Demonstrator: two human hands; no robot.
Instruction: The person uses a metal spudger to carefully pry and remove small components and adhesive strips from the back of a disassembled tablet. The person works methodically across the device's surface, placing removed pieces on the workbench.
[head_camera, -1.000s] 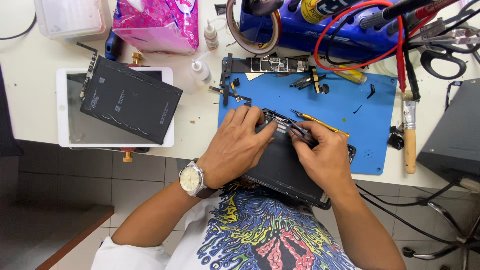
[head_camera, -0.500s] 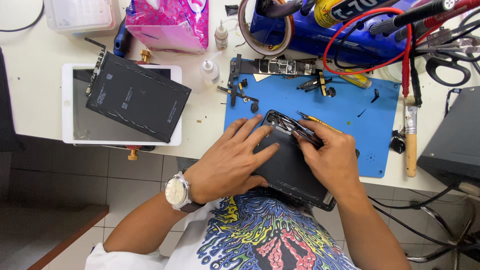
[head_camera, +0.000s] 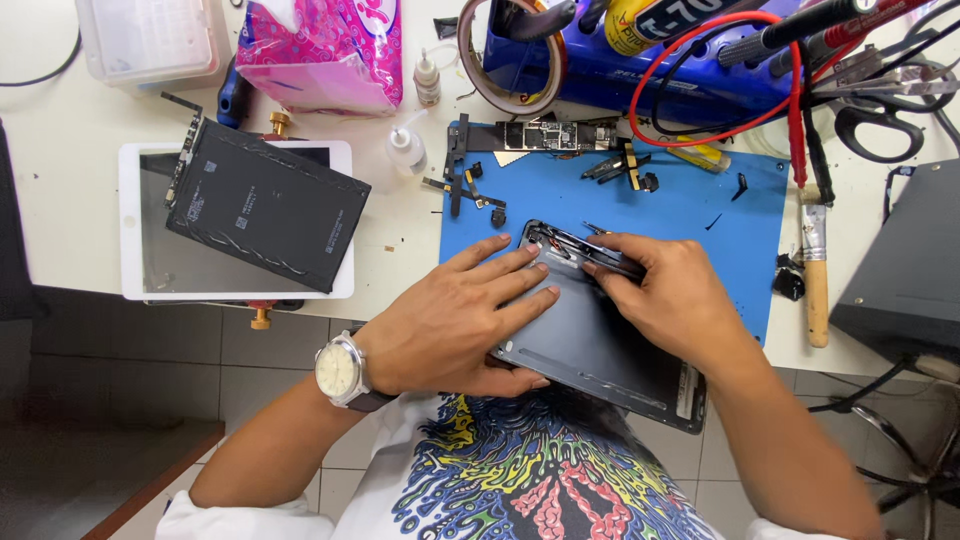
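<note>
A dark grey tablet back shell (head_camera: 600, 350) lies tilted over the near edge of a blue work mat (head_camera: 700, 215). My left hand (head_camera: 455, 320), with a wristwatch on the wrist, lies flat on the shell's left half, thumb hooked under its near edge. My right hand (head_camera: 665, 290) grips the shell's far top edge, fingertips pressed on a strip of parts there. Small black parts and flex cables (head_camera: 470, 190) lie on the mat beyond the shell.
A white tablet screen (head_camera: 235, 290) with a black battery pack (head_camera: 265, 205) on top lies at left. Behind are a pink tissue pack (head_camera: 325, 50), two small bottles (head_camera: 405, 150), a blue tool holder (head_camera: 640, 60), a red cable, scissors (head_camera: 880, 110) and a wooden-handled brush (head_camera: 815, 275).
Both hands shifted slightly on the shell; my left hand spread flatter across it and my right hand slid along its top edge.
</note>
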